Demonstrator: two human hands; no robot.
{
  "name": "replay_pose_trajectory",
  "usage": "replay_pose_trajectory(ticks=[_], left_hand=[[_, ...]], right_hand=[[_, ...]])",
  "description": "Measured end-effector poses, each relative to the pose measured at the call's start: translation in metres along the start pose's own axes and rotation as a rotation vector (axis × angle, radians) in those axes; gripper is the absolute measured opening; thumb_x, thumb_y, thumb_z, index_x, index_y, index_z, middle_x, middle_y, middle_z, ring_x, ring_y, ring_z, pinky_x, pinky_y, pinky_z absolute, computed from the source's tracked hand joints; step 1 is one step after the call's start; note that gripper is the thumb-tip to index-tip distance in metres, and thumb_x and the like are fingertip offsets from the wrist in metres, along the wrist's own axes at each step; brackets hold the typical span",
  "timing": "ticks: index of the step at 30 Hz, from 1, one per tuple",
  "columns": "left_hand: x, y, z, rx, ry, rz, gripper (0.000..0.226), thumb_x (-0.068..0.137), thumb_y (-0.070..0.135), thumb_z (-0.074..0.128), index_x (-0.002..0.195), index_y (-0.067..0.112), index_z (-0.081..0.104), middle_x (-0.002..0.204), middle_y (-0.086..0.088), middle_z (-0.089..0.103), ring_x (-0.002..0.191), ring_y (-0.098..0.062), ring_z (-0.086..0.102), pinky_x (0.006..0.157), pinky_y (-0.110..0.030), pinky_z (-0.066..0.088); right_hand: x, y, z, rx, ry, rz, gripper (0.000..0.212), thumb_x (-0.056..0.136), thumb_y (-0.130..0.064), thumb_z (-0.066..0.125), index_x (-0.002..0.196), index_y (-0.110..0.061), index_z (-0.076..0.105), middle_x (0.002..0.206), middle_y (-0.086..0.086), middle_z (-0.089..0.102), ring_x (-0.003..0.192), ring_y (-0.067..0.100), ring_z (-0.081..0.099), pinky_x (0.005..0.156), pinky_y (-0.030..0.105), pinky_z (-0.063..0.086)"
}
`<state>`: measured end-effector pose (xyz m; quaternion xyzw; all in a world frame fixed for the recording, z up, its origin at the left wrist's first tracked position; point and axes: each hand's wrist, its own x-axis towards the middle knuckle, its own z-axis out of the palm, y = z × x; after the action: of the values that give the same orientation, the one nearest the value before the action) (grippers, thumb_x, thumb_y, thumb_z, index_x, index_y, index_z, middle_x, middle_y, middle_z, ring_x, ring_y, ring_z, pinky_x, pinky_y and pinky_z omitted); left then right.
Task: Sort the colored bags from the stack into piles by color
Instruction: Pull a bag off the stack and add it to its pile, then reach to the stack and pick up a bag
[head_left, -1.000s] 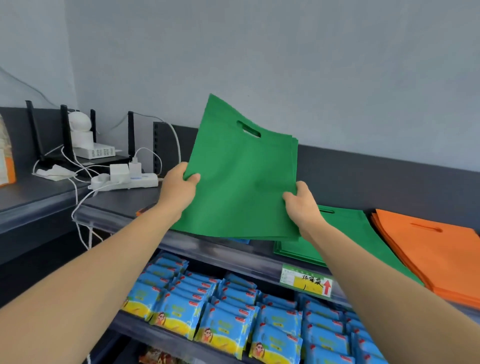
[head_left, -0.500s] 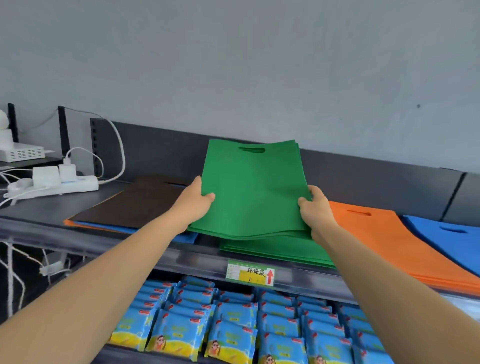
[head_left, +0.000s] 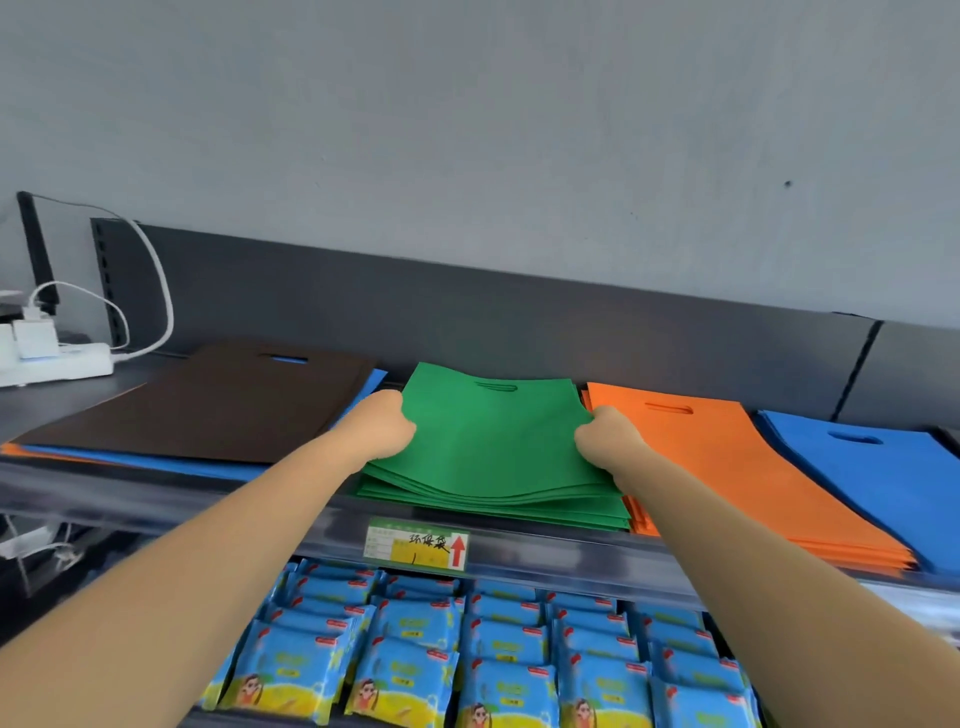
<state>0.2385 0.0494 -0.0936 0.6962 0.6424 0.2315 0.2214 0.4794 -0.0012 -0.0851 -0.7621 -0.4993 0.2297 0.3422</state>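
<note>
A bundle of green bags (head_left: 493, 441) lies flat on the green pile at the middle of the dark shelf (head_left: 156, 499). My left hand (head_left: 382, 423) grips its left edge and my right hand (head_left: 605, 436) grips its right edge, fingers curled under. To the right lie an orange pile (head_left: 727, 467) and a blue pile (head_left: 883, 483). On the left sits the mixed stack, with a brown bag (head_left: 208, 405) on top and blue and orange edges showing beneath it.
A white power strip (head_left: 57, 361) with plugs and cables sits at the far left of the shelf. A price label (head_left: 415, 545) is fixed to the shelf's front rail. Several blue snack packets (head_left: 415, 654) fill the shelf below.
Both hands have carried the green bags from above the mixed stack rightward and down onto the green pile. The view has swung right, bringing the blue pile into sight.
</note>
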Motion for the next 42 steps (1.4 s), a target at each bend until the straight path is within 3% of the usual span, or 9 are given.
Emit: replay_pose_trajectory(ticks=[4,7,9,10,12,14,26,35,42], left_hand=[[0.003,-0.001,0.001,0.112,-0.046,-0.038,0.007,0.097,0.013,0.045,0.100,0.012,0.039,0.073,0.006,0.028,0.060,-0.007,0.030,0.053,-0.023,0.026],[0.001,0.000,0.003,0.178,-0.068,-0.051,0.012,0.095,0.014,0.046,0.086,0.016,0.038,0.073,0.006,0.026,0.060,-0.009,0.030,0.053,-0.023,0.026],[0.001,-0.001,0.006,0.226,-0.067,-0.047,0.030,0.094,0.019,0.048,0.071,0.021,0.030,0.073,0.006,0.028,0.061,-0.010,0.033,0.054,-0.024,0.027],[-0.002,0.001,0.005,0.244,-0.060,-0.039,0.029,0.095,0.022,0.050,0.072,0.021,0.033,0.076,0.005,0.035,0.065,-0.013,0.038,0.055,-0.024,0.029],[-0.007,0.004,0.003,0.315,-0.072,-0.017,0.015,0.096,0.029,0.052,0.095,0.014,0.052,0.106,-0.005,0.052,0.087,-0.020,0.051,0.067,-0.028,0.040],[-0.011,0.004,-0.001,0.378,-0.040,0.013,0.044,0.096,0.034,0.052,0.131,0.007,0.047,0.139,-0.012,0.040,0.115,-0.027,0.048,0.087,-0.034,0.045],[-0.037,-0.068,-0.072,0.460,0.185,0.021,0.040,0.097,0.027,0.051,0.137,0.020,0.052,0.143,-0.004,0.046,0.133,-0.027,0.039,0.106,-0.041,0.037],[-0.039,-0.131,-0.110,0.569,0.043,-0.024,0.058,0.090,0.059,0.049,0.140,0.031,0.045,0.147,0.006,0.043,0.135,-0.021,0.039,0.108,-0.041,0.029],[-0.031,-0.160,-0.118,0.584,-0.061,0.079,0.079,0.076,0.078,0.047,0.142,0.034,0.042,0.146,0.010,0.045,0.131,-0.016,0.044,0.105,-0.039,0.039]], right_hand=[[-0.001,0.002,-0.007,-0.301,-0.025,-0.052,0.011,0.087,-0.004,0.040,0.085,-0.008,0.050,0.071,0.003,0.040,0.062,0.017,0.035,0.052,0.027,0.026],[0.002,0.003,-0.008,-0.451,0.006,-0.080,0.015,0.086,-0.007,0.044,0.071,-0.011,0.042,0.079,0.004,0.043,0.059,0.017,0.040,0.049,0.026,0.031],[0.000,0.000,-0.006,-0.542,0.030,-0.101,0.004,0.087,-0.011,0.047,0.086,-0.009,0.051,0.103,0.010,0.044,0.079,0.023,0.054,0.059,0.030,0.041],[0.001,0.001,-0.005,-0.589,0.035,-0.114,0.016,0.088,-0.014,0.049,0.102,-0.007,0.053,0.115,0.012,0.044,0.096,0.028,0.054,0.068,0.033,0.045],[-0.001,-0.001,-0.002,-0.705,0.063,-0.161,0.039,0.088,-0.020,0.052,0.124,-0.009,0.047,0.130,0.013,0.042,0.119,0.031,0.044,0.088,0.038,0.044],[-0.005,-0.006,0.003,-0.781,0.100,-0.230,0.045,0.086,-0.024,0.054,0.128,-0.011,0.045,0.134,0.013,0.041,0.126,0.031,0.038,0.098,0.040,0.038],[-0.039,-0.078,0.088,-0.552,-0.157,-0.747,0.048,0.093,-0.038,0.055,0.136,-0.019,0.049,0.140,0.006,0.045,0.134,0.026,0.034,0.106,0.042,0.037],[-0.060,-0.122,0.152,-0.519,-0.313,-0.876,0.048,0.094,-0.045,0.053,0.133,-0.017,0.053,0.136,0.003,0.054,0.127,0.022,0.046,0.101,0.039,0.043],[-0.064,-0.142,0.178,-0.542,-0.362,-0.881,0.043,0.089,-0.047,0.057,0.123,-0.019,0.060,0.121,0.000,0.063,0.110,0.022,0.058,0.092,0.041,0.050]])
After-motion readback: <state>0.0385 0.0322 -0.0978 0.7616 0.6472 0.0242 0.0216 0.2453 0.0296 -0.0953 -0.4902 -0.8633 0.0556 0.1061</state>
